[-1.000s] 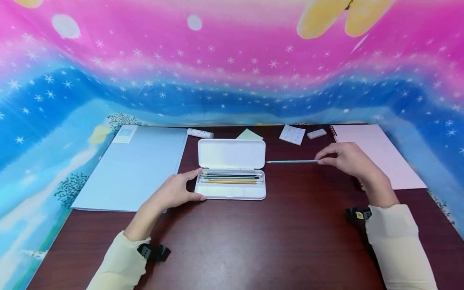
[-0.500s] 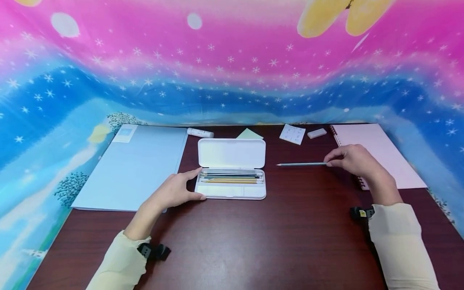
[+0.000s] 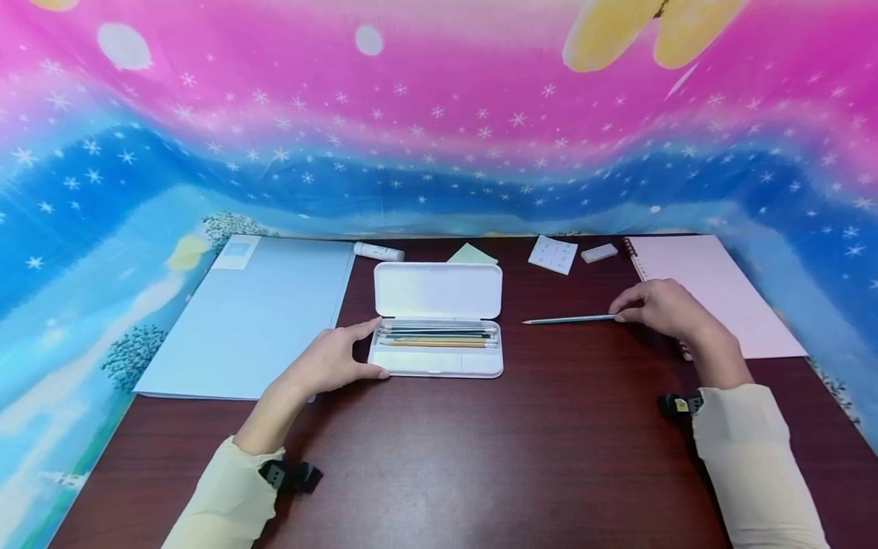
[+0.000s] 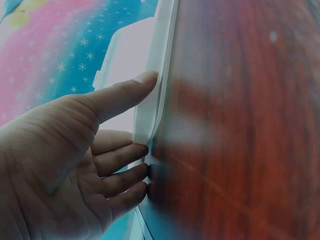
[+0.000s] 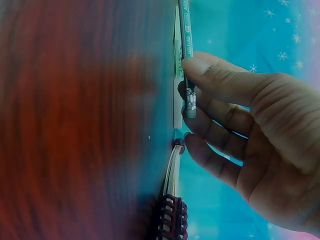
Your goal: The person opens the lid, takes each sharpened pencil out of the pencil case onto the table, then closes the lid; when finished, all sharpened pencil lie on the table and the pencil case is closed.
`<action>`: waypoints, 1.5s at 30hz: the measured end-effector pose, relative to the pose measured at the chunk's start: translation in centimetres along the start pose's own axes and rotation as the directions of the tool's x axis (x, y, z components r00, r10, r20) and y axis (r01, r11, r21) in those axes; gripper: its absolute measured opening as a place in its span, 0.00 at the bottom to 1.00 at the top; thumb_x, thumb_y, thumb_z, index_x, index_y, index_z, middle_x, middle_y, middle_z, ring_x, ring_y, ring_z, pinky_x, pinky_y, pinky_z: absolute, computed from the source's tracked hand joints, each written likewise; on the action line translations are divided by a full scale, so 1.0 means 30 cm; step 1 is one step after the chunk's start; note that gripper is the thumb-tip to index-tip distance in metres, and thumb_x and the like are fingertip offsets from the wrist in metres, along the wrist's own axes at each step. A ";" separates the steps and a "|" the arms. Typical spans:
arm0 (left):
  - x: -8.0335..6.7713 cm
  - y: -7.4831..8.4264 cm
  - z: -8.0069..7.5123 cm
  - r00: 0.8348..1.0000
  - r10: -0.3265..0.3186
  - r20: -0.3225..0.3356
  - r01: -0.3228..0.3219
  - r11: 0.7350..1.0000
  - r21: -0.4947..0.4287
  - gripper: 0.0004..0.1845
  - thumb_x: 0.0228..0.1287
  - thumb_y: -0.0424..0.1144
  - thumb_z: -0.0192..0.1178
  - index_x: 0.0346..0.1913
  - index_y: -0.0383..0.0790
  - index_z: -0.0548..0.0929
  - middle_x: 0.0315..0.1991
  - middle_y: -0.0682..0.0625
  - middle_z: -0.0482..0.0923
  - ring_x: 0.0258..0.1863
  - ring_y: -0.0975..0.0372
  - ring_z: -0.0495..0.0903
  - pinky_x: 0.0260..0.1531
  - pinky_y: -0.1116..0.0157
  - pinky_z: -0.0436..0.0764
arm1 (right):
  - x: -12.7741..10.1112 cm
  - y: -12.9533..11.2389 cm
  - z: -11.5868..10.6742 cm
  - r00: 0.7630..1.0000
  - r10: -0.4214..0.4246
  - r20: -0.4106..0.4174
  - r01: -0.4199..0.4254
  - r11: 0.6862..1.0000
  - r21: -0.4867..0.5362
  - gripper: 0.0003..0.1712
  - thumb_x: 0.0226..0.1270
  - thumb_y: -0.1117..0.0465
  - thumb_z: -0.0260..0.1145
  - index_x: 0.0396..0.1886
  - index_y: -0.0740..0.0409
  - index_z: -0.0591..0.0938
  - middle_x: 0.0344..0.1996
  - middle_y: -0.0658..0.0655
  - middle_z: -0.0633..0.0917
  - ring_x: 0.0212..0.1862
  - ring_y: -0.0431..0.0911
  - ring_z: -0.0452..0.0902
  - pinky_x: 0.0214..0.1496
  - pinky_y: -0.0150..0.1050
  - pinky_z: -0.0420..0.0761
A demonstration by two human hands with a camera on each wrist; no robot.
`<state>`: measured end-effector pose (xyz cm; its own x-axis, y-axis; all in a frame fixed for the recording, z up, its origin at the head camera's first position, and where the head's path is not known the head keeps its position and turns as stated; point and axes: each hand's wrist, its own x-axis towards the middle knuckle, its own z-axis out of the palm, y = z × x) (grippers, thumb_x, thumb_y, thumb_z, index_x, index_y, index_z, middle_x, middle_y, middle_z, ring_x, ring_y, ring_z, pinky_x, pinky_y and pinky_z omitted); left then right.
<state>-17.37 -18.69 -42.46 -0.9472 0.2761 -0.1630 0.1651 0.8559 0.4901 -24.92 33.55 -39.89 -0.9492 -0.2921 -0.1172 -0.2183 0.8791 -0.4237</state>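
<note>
A white pencil case (image 3: 439, 291) lies with its lid raised, and several pencils (image 3: 439, 339) rest side by side in it. My left hand (image 3: 328, 362) holds the case's left end, thumb at the front side and fingers toward the back; the left wrist view shows the thumb against the case wall (image 4: 152, 110). To the right of the case, my right hand (image 3: 661, 306) pinches a teal pencil (image 3: 569, 319) near its eraser end. Its sharpened tip points left, apart from the case. In the right wrist view, thumb and fingers grip the pencil (image 5: 186, 37) just above its metal band.
A light blue folder (image 3: 261, 320) lies left of the case. Behind stand a white tube (image 3: 379, 252), green paper (image 3: 473, 255), a patterned white sheet (image 3: 552, 255) and an eraser (image 3: 600, 253). A pink spiral notebook (image 3: 727, 305) lies under and beyond my right hand.
My right hand has moved the pencil right, away from the case, and slightly nearer; the pencil's tip has dipped lower. My left hand has stayed at the case.
</note>
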 end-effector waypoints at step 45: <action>-0.005 0.011 -0.002 1.000 0.006 -0.021 -0.006 1.000 0.005 0.51 0.52 0.56 0.77 0.77 0.41 0.66 0.68 0.37 0.75 0.64 0.46 0.77 0.58 0.47 0.78 | 0.080 -0.401 0.075 0.956 -0.294 -0.009 0.294 0.953 0.078 0.17 0.66 0.53 0.73 0.53 0.47 0.89 0.43 0.46 0.92 0.45 0.41 0.86 0.47 0.43 0.82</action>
<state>-17.20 -18.49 -42.23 -0.9516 0.2725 -0.1421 0.1726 0.8565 0.4865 -24.05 21.43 -37.09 -0.8453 -0.5339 0.0210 -0.4688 0.7224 -0.5083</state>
